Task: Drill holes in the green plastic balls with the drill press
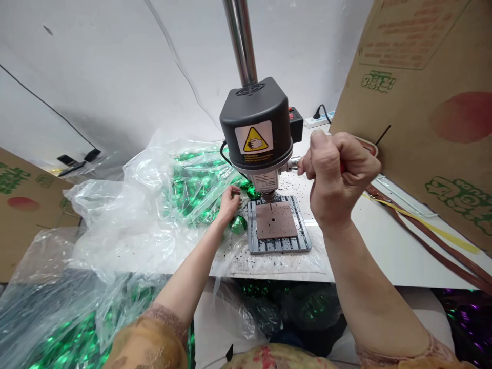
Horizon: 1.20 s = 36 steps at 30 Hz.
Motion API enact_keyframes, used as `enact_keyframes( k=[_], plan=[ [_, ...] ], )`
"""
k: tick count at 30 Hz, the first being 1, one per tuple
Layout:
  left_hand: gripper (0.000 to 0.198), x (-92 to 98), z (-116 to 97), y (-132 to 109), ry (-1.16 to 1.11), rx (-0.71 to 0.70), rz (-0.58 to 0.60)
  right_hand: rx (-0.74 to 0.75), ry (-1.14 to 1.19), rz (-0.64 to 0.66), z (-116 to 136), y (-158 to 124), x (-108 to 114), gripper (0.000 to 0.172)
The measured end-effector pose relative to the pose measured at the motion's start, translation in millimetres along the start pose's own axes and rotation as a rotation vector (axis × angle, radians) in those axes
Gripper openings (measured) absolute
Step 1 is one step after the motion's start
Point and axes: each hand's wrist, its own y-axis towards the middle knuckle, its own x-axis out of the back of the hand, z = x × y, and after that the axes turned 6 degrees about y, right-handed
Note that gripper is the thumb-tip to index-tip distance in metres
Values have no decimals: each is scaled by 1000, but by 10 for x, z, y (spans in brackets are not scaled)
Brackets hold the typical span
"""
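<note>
A small bench drill (pixel 257 128) with a black motor cover stands on a white table (pixel 384 251), its bit above a brown pad (pixel 275 219) on the slotted metal base (pixel 280 245). My right hand (pixel 338 177) is closed in a fist round the drill's red-handled feed lever at the machine's right side. My left hand (pixel 229 203) reaches to the left of the base, fingers curled over shiny green balls (pixel 238 224) at the mouth of a clear plastic bag (pixel 154 205). One green ball lies right beside the base's left edge.
Cardboard boxes stand at the right (pixel 430 102) and far left (pixel 23 205). A power strip (pixel 319 120) lies behind the drill. Brown straps (pixel 430 241) cross the table's right side. More bags of green pieces (pixel 69 328) sit below the table edge. Dark shavings dot the tabletop.
</note>
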Motion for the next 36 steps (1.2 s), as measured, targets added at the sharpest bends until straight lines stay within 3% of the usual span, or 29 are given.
enact_keyframes(
  k=[3, 10, 15, 21, 26, 36],
  plan=[
    [20, -25, -13, 26, 2, 29, 8, 3, 6, -6, -5, -4, -1, 46],
    [25, -220, -81, 199, 37, -39, 174, 11, -13, -10, -9, -18, -2, 47],
    [29, -238, -111, 242, 16, -84, 173, 17, -2, 4, -1, -24, 10, 46],
    [35, -201, -215, 161, -51, -153, 172, 3, -6, 21, 12, -32, 28, 46],
    [38, -168, -330, 61, -100, -187, 339, 11, -8, 15, 5, -27, 29, 46],
    [52, -152, -375, -249, -269, -103, 377, 26, 4, 16, -2, -23, 26, 47]
  ],
)
